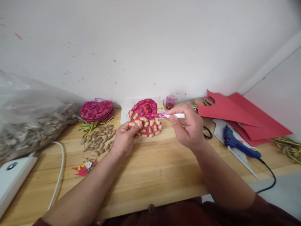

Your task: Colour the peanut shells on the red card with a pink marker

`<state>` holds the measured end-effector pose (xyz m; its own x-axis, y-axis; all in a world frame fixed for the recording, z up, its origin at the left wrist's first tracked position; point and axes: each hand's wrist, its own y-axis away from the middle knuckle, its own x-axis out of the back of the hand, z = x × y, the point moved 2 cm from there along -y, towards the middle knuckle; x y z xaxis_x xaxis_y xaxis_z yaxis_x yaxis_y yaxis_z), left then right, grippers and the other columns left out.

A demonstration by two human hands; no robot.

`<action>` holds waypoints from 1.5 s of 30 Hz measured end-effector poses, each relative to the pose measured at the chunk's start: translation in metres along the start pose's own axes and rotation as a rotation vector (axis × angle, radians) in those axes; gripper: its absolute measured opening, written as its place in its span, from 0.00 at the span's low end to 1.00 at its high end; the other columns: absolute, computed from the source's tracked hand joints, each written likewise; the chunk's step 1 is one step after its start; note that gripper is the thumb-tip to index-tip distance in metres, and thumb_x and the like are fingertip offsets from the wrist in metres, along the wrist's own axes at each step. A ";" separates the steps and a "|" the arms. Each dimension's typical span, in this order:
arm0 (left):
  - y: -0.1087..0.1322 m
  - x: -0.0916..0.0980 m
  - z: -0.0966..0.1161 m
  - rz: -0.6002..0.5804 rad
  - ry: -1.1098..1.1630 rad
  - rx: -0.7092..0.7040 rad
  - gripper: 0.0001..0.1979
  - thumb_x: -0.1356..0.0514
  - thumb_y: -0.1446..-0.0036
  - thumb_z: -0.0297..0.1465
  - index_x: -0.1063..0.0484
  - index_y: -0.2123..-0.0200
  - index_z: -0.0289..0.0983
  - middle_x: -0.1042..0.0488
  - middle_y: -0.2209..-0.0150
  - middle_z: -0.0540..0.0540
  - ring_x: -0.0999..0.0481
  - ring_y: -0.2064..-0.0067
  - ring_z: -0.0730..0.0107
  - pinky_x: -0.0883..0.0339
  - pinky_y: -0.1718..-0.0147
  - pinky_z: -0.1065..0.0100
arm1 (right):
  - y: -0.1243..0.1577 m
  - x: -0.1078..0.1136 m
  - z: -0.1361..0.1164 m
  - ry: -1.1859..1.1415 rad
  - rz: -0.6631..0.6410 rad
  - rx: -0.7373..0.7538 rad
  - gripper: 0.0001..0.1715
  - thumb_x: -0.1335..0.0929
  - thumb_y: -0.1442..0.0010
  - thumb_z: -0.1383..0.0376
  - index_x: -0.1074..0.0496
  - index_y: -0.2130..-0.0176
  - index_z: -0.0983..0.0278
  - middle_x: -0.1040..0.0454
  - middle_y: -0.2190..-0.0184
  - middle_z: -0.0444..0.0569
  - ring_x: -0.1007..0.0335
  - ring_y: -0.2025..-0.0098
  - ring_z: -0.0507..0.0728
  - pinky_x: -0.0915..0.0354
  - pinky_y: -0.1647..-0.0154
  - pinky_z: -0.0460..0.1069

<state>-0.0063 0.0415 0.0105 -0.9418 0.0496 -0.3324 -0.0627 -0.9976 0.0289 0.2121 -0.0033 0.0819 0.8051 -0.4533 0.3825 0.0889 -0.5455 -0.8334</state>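
My left hand grips the lower left edge of a red disc studded with peanut shells, holding it tilted above the wooden table. The shells on the disc's upper part are painted pink; the lower ones are bare tan. My right hand pinches a white-handled paintbrush, its pink-stained tip touching the disc's right side. A small cup of pink paint stands just behind the disc, by the wall.
A stack of finished pink discs lies at the back left, loose peanut shells in front of it. A plastic bag of shells fills the left. Red paper sheets, a blue glue gun and black scissors lie right.
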 end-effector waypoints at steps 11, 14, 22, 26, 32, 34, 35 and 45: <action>-0.001 0.001 -0.002 0.003 0.015 0.026 0.22 0.19 0.60 0.44 0.25 0.78 0.35 0.29 0.79 0.52 0.37 0.78 0.78 0.44 0.79 0.73 | 0.000 -0.001 0.001 0.012 -0.011 0.013 0.04 0.31 0.31 0.64 0.24 0.55 0.57 0.19 0.62 0.47 0.25 0.59 0.58 0.30 0.54 0.58; 0.000 0.000 -0.002 0.009 0.013 0.033 0.22 0.19 0.61 0.44 0.24 0.78 0.36 0.28 0.79 0.51 0.36 0.78 0.78 0.44 0.79 0.74 | 0.000 -0.001 0.001 0.042 -0.018 0.013 0.04 0.31 0.30 0.64 0.25 0.57 0.58 0.20 0.64 0.47 0.25 0.59 0.58 0.31 0.53 0.58; -0.002 0.001 -0.003 0.020 0.037 0.051 0.22 0.18 0.62 0.44 0.22 0.77 0.35 0.26 0.78 0.51 0.35 0.78 0.79 0.43 0.79 0.75 | -0.001 -0.001 0.000 0.024 -0.017 0.025 0.03 0.31 0.31 0.64 0.25 0.57 0.58 0.20 0.63 0.47 0.26 0.60 0.58 0.31 0.55 0.57; -0.003 0.002 -0.004 0.021 0.050 0.047 0.23 0.18 0.62 0.44 0.23 0.77 0.35 0.27 0.78 0.51 0.35 0.78 0.79 0.43 0.79 0.75 | 0.000 -0.001 0.001 0.015 -0.015 -0.001 0.03 0.31 0.31 0.65 0.25 0.57 0.58 0.21 0.64 0.47 0.26 0.60 0.58 0.32 0.54 0.57; -0.002 0.001 -0.004 0.020 0.032 0.056 0.23 0.18 0.63 0.44 0.23 0.78 0.35 0.27 0.78 0.51 0.35 0.78 0.79 0.43 0.79 0.75 | 0.000 -0.002 0.002 0.009 -0.018 0.007 0.04 0.31 0.31 0.65 0.25 0.56 0.58 0.20 0.63 0.47 0.26 0.59 0.58 0.32 0.53 0.57; -0.002 0.000 -0.003 0.025 0.029 0.055 0.24 0.18 0.64 0.45 0.24 0.78 0.35 0.27 0.79 0.51 0.35 0.79 0.78 0.43 0.80 0.75 | 0.000 -0.001 0.003 0.036 -0.022 0.005 0.03 0.31 0.31 0.66 0.25 0.57 0.58 0.20 0.63 0.47 0.26 0.59 0.57 0.32 0.53 0.57; -0.002 0.000 -0.002 0.027 0.028 0.056 0.24 0.18 0.64 0.45 0.24 0.78 0.35 0.27 0.79 0.51 0.35 0.79 0.78 0.43 0.80 0.75 | 0.001 -0.001 0.003 0.041 -0.017 0.006 0.03 0.31 0.31 0.66 0.25 0.57 0.59 0.20 0.63 0.47 0.26 0.59 0.57 0.32 0.53 0.57; -0.001 -0.002 -0.001 0.045 0.086 0.104 0.24 0.17 0.68 0.43 0.23 0.77 0.35 0.25 0.78 0.51 0.34 0.78 0.79 0.43 0.79 0.76 | 0.000 -0.001 0.001 0.041 -0.027 0.007 0.04 0.31 0.31 0.65 0.25 0.57 0.58 0.20 0.64 0.47 0.26 0.59 0.58 0.32 0.54 0.57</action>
<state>-0.0041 0.0428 0.0096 -0.9132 -0.0037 -0.4076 -0.0593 -0.9881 0.1419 0.2117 -0.0020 0.0810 0.7776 -0.4670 0.4211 0.1148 -0.5530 -0.8253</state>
